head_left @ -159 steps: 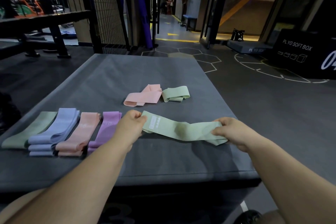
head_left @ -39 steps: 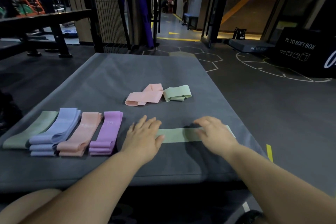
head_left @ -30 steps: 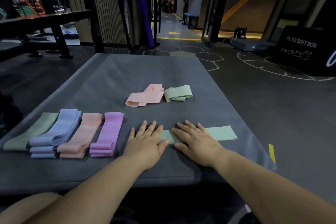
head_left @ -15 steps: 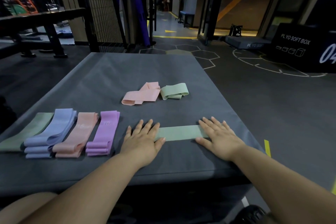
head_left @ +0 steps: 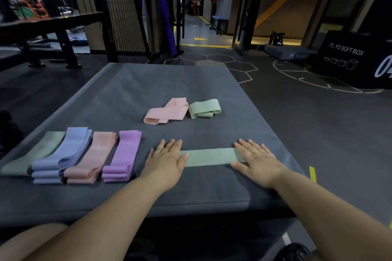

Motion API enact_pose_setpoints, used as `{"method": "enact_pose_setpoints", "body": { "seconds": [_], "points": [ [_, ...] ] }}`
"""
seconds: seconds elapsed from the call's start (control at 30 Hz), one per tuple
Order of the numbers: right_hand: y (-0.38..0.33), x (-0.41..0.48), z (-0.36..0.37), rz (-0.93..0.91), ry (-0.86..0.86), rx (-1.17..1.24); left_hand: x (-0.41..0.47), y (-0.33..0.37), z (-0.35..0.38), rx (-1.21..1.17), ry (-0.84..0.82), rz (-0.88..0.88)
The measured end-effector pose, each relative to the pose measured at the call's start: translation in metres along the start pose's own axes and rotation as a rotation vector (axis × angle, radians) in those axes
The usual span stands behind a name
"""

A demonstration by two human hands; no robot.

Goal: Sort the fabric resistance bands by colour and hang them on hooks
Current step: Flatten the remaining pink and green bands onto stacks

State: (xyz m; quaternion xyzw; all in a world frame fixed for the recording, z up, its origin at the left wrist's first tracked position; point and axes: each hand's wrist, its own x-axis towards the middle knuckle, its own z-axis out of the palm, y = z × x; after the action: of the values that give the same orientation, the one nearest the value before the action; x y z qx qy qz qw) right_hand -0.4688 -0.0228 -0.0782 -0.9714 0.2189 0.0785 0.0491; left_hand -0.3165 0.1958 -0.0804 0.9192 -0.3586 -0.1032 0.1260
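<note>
From the head camera, the green band lies flat across the near part of the grey mat, at about five o'clock of its top. The left hand presses one end and the right hand the other, both with fingers straight and spread, gripping nothing. The right end sits close to the mat's edge at three o'clock, so a careless lift could let the band slide off to the floor. Toward nine o'clock lie four folded stacks: purple pile, pink pile, blue pile and green pile. Reaching the far green pile means crossing the others, and a dragging wrist could topple them or mix colours. At twelve o'clock a loose pink band touches a loose green band; both look unsorted. No hooks are in view.
</note>
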Motion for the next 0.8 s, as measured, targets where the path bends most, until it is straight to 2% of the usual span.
{"method": "enact_pose_setpoints", "body": {
  "seconds": [0.07, 0.13, 0.27, 0.37, 0.5, 0.63, 0.8],
  "points": [
    [-0.001, 0.001, -0.004, 0.01, -0.014, 0.013, -0.002, -0.002, -0.008, -0.023, 0.089, -0.046],
    [-0.004, 0.001, -0.008, 0.013, 0.008, 0.027, -0.006, -0.003, -0.016, 0.052, 0.154, -0.097],
    [-0.016, 0.004, -0.015, -0.045, 0.168, 0.066, -0.009, -0.004, -0.024, 0.129, 0.104, -0.174],
    [-0.035, 0.006, -0.022, -0.105, 0.271, 0.141, -0.008, -0.005, -0.026, 0.084, 0.108, -0.18],
    [-0.063, 0.007, -0.026, -0.218, 0.267, 0.33, -0.01, -0.003, -0.029, -0.039, 0.127, -0.174],
    [-0.087, 0.008, -0.025, -0.266, 0.173, 0.459, -0.009, -0.004, -0.031, -0.208, 0.124, -0.167],
    [-0.105, 0.012, -0.027, -0.201, 0.088, 0.685, 0.001, -0.005, -0.032, -0.637, 0.072, -0.123]
  ]
}}
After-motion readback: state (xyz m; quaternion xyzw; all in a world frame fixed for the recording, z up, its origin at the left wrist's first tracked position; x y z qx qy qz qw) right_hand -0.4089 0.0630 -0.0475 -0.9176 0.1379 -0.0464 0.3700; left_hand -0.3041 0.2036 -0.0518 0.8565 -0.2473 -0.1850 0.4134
